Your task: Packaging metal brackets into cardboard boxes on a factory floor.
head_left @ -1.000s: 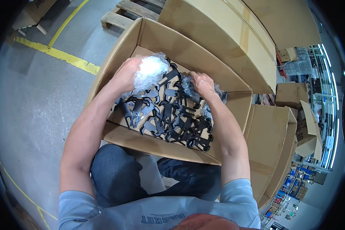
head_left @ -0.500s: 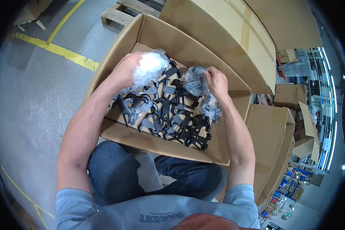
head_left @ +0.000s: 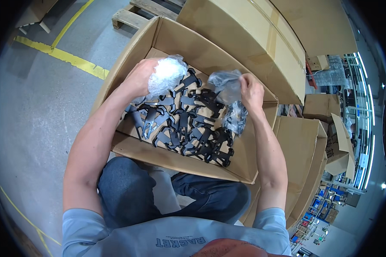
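An open cardboard box [head_left: 167,156] stands in front of my knees, its floor covered with several flat black metal brackets [head_left: 188,128]. My left hand [head_left: 139,77] is closed on a crumpled clear plastic bag [head_left: 166,76] over the box's left side. My right hand [head_left: 251,92] is raised over the right side and pinches the top of a second clear plastic bag [head_left: 231,100]. Black parts hang in the lower end of that bag.
Large closed cardboard boxes [head_left: 253,38] stand behind the open box, and more cartons [head_left: 306,141] sit to the right. A wooden pallet [head_left: 137,8] lies at the back. Yellow floor tape [head_left: 68,58] crosses the grey concrete on the left. Shelving [head_left: 356,98] shows at far right.
My right hand has lifted the second bag up out of the pile of brackets and toward the box's back right. My left hand has kept its crumpled bag almost in place.
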### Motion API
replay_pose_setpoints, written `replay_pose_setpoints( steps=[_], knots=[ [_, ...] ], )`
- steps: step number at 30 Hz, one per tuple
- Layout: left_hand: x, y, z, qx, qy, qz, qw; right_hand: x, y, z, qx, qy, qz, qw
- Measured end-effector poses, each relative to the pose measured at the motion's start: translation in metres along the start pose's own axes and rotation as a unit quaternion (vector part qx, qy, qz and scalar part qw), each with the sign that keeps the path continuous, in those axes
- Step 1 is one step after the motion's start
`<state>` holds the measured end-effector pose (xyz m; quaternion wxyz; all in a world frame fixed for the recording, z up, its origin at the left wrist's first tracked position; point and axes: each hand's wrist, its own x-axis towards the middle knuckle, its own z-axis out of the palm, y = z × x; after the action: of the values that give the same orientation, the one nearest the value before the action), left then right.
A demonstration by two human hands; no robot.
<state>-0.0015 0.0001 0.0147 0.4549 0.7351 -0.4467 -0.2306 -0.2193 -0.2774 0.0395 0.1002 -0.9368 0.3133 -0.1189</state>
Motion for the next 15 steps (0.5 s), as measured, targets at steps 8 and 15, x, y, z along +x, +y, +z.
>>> replay_pose_setpoints(
  steps=[8,15],
  knots=[
    [0.001,0.005,0.001,-0.07,0.021,0.004,0.997,-0.014,-0.02,-0.003,0.111,0.08,0.011,0.99],
    [-0.001,0.005,0.027,-0.293,0.061,0.08,0.951,-0.038,-0.127,0.011,0.342,-0.102,-0.009,0.934]
  ],
)
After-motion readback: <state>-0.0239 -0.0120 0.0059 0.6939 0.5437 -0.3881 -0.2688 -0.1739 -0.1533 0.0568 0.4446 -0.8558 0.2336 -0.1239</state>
